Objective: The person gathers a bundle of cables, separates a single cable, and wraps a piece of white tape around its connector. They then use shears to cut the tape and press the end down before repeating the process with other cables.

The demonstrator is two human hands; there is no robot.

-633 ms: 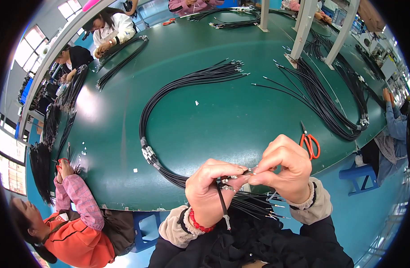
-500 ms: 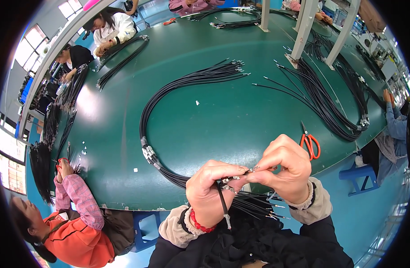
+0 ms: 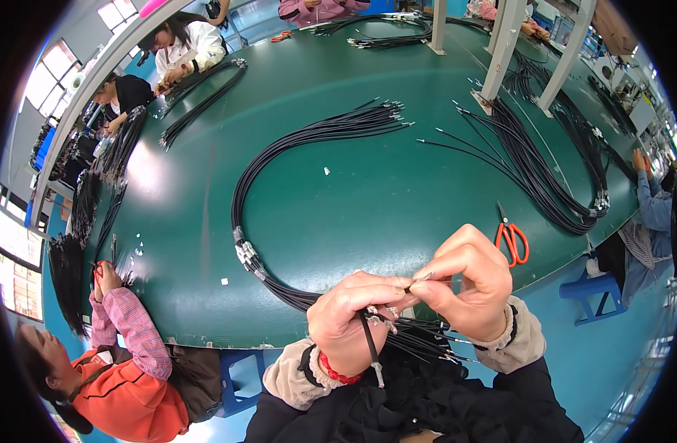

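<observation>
Pinched between left hand [image 3: 349, 314] and right hand [image 3: 468, 284] at the near table edge: a thin black cable [image 3: 369, 343], long axis near-vertical, metal tip pointing down toward the lap. Behind, curving far-right across green table [image 3: 368, 192], a black cable bundle [image 3: 279, 155]. Right, orange scissors [image 3: 512, 240].

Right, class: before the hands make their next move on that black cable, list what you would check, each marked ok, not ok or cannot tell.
1. Left hand grips thin black cable: ok.
2. Right hand pinches the cable's metal tip at the left fingertips: ok.
3. Tip seated properly: cannot tell, too small.
4. Curved bundle of black cables lies flat on green table: ok.
5. Orange-handled scissors lie apart from both hands: ok.
</observation>
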